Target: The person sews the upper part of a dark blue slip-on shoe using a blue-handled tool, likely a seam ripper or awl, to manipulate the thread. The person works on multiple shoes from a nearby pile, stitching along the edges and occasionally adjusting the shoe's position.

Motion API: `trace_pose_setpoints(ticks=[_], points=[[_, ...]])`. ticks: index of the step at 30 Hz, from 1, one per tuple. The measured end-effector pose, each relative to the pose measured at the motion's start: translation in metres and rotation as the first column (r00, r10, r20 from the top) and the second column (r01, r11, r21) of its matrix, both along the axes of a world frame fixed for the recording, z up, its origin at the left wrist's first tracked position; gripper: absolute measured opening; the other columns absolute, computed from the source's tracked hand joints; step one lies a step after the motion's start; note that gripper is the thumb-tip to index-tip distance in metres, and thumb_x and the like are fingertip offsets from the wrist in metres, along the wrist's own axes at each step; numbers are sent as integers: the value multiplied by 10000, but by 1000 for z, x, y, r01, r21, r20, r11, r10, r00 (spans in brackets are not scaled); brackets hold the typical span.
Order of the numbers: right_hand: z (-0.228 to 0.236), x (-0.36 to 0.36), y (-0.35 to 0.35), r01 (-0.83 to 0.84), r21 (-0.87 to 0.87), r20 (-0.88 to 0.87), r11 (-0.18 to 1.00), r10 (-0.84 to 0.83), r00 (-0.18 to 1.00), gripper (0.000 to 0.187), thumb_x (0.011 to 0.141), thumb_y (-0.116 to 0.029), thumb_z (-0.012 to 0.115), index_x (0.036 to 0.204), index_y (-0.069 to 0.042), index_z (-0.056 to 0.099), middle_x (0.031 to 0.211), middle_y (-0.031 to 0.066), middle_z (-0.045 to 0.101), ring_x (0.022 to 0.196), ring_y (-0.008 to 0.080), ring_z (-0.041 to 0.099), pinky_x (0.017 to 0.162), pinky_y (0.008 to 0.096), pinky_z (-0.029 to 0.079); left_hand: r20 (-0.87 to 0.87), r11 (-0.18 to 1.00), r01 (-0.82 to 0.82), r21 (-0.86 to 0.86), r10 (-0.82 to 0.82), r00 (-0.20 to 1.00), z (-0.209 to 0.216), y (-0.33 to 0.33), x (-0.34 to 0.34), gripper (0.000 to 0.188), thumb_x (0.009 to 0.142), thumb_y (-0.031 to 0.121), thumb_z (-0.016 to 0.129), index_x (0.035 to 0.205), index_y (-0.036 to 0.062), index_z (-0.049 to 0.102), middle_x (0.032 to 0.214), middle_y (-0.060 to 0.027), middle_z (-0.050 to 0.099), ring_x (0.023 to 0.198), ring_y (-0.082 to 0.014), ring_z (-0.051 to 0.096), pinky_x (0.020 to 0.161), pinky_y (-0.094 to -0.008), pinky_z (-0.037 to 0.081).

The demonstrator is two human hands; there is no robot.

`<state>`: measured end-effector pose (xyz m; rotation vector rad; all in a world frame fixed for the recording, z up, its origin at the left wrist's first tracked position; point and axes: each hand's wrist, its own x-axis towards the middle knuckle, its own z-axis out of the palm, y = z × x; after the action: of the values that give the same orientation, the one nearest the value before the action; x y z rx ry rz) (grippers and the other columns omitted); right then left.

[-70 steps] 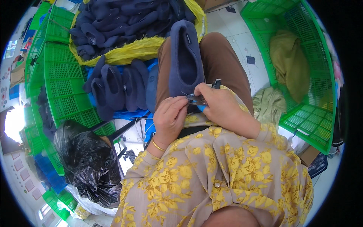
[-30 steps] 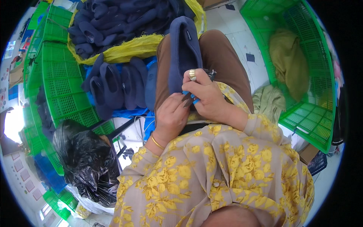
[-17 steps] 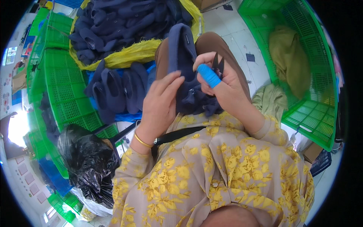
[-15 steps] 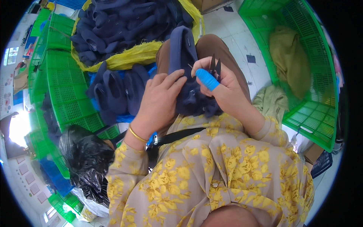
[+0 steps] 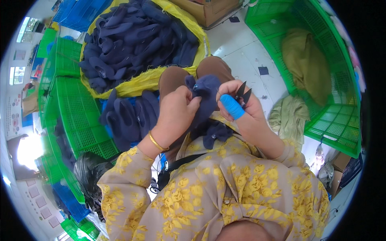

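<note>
Over my lap, my left hand (image 5: 177,114) is closed on a navy fabric slip-on shoe (image 5: 207,90), pinching its edge between thumb and fingers. A small shiny bit shows on the shoe by my fingertips. My right hand (image 5: 240,102), its thumb wrapped in blue tape (image 5: 232,107), holds small dark scissors (image 5: 243,93) in the palm with the blades pointing up. Its thumb and forefinger are pinched together beside the shoe; a thin needle-like line shows there faintly. On my lap lie navy fabric bows (image 5: 216,134) with shiny centres.
Ahead stands a yellow sack (image 5: 150,82) heaped with navy shoes (image 5: 132,36). More navy shoes (image 5: 124,120) lie left of my knee by green crates (image 5: 76,108). At right, a green basket (image 5: 277,48) holds olive cloth (image 5: 303,60). A black plastic bag (image 5: 90,172) sits at lower left.
The shoe, upright before, is now tilted and turned closer to me. My left hand has gone from resting flat on it to gripping its edge. My right hand has shifted slightly right and nearer.
</note>
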<state>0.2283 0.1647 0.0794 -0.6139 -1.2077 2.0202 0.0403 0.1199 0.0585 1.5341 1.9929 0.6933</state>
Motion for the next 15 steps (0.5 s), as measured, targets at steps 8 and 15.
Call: trace_pose_setpoints(ticks=[8, 15], points=[[-60, 32, -3, 69, -252, 51, 965, -58, 997, 65, 1002, -75, 485, 1061, -59, 506, 812, -18, 484, 661, 32, 413, 579, 188, 350, 687, 904, -33, -427, 347, 639, -20, 4, 17, 122, 955, 91, 584, 981, -27, 595, 878, -68, 640, 697, -131, 656, 584, -257, 574], [-70, 34, -6, 80, -267, 129, 960, -46, 991, 64, 1002, -81, 494, 1061, -59, 505, 797, -21, 484, 648, 35, 414, 568, 189, 353, 443, 974, -62, -217, 155, 883, -27, 18, -18, 125, 883, 52, 663, 1003, 15, 664, 768, 35, 592, 606, -18, 512, 504, -164, 419]])
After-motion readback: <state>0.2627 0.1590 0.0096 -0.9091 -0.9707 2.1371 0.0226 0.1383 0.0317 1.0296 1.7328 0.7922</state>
